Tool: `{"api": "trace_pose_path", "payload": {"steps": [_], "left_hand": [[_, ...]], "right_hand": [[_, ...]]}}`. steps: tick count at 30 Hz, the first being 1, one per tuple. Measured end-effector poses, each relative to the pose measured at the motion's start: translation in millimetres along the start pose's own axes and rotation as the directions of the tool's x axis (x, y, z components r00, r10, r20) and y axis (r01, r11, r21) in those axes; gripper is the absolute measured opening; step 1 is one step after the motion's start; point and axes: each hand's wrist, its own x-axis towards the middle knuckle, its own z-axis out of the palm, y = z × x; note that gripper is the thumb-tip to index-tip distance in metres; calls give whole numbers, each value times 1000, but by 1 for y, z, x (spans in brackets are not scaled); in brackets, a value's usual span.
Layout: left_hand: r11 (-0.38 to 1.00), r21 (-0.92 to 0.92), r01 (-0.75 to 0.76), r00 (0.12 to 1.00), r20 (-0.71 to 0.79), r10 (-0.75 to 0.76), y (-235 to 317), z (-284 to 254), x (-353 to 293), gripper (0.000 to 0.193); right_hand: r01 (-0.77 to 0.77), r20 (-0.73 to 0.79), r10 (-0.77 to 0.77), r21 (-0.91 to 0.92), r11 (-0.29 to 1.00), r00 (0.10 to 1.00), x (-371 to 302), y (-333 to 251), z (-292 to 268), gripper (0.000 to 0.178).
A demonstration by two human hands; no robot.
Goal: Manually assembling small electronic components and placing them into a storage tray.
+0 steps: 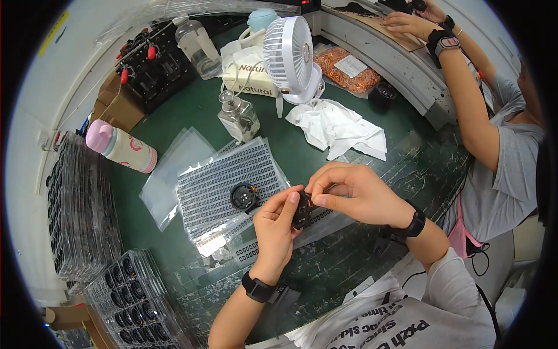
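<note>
Between my two hands is a small black plastic part (303, 212) with a bit of orange at its right edge. My left hand (275, 224) grips it from the left, thumb on top. From the right, my right hand (354, 192) pinches at the orange bit with thumb and forefinger; what exactly lies in that pinch is too small to make out. Left of my hands, a round black part (244, 198) with a coiled rim lies on a clear sheet of small black pieces (218, 174) set in rows. Part of another such sheet shows beneath my hands.
A white fan (290, 55), glass pump bottle (239, 118) and white cloth (340, 129) stand or lie beyond. A pink-lidded bottle (122, 146) is at left, near stacked clear trays (131, 296) of round black parts. At right, a co-worker's arm (474, 104) reaches over another bench.
</note>
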Motion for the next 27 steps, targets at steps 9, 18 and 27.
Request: {"api": "trace_pose_path", "payload": {"steps": [9,18,27], "left_hand": [[1000,21,-14,1000,3,14,0,1,3,20],[999,19,-29,999,36,29,1,0,2,20],[997,-14,-78,994,75,79,-2,-2,0,21]], "right_hand": [[-1,-8,1,-16,1000,1000,1,1,0,8],[-32,-12,32,38,999,999,2,7,0,10],[-157,107,124,407,900,987,7,12,-6,18]]}}
